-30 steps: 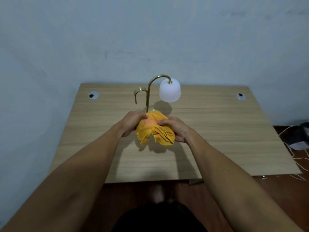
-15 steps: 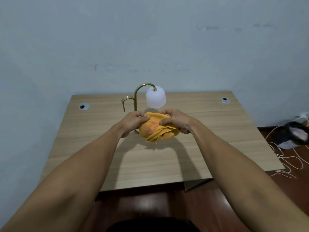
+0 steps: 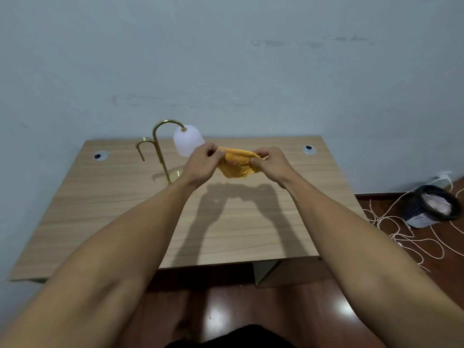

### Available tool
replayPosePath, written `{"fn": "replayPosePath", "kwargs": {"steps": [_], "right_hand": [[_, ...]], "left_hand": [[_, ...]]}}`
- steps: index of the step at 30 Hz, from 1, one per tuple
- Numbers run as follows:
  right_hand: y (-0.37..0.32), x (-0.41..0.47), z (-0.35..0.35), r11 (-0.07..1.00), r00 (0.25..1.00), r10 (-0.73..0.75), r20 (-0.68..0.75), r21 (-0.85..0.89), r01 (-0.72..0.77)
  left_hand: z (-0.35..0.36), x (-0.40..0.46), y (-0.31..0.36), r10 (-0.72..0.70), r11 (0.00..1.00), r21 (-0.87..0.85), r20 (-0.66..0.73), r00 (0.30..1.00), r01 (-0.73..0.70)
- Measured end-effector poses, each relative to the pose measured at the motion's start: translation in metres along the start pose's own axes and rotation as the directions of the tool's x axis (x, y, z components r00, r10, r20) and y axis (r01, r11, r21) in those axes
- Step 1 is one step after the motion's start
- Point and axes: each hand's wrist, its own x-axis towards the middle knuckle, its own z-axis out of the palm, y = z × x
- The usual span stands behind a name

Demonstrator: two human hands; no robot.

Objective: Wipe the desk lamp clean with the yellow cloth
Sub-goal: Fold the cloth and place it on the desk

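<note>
yellow cloth is hanging above the surface, stretched between the left hand and right hand, each pinching an upper edge, likely opening it for wiping. desk lamp is standing just beyond, untouched.

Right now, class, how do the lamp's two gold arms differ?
The tall arm rises high from the base and carries the white shade; the short arm is lower, sits to its left, and ends bare. Both are thin gold tubes curved like hooks.
</note>
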Motion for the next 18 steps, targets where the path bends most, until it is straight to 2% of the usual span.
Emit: {"fn": "replayPosePath", "kwargs": {"steps": [5,8,11,14,16,18], "right_hand": [[0.02,-0.012,-0.027,0.993,0.982,0.114,-0.151,0.042,-0.109],[0.028,-0.031,-0.028,0.96,0.957,0.26,-0.13,0.143,-0.241],[0.024,-0.058,-0.028,0.869,0.902,0.401,0.161,0.244,-0.43],[0.025,-0.07,-0.026,0.756,0.754,0.482,0.447,0.224,-0.616],[0.028,-0.069,-0.023,0.695,0.684,0.482,0.548,0.237,-0.679],[0.029,-0.068,-0.018,0.638,0.648,0.465,0.603,0.28,-0.718]], "left_hand": [[0.036,-0.008,0.041,-0.063,0.994,-0.097,-0.053,0.997,0.058],[0.048,-0.016,0.052,-0.106,0.99,-0.1,-0.087,0.991,0.097],[0.051,-0.025,0.06,-0.113,0.993,-0.051,-0.059,0.992,0.11],[0.054,-0.028,0.055,-0.125,0.992,-0.027,-0.02,0.992,0.125],[0.054,-0.026,0.047,-0.158,0.986,-0.054,-0.018,0.987,0.157],[0.053,-0.024,0.041,-0.213,0.973,-0.097,-0.004,0.977,0.211]]}}
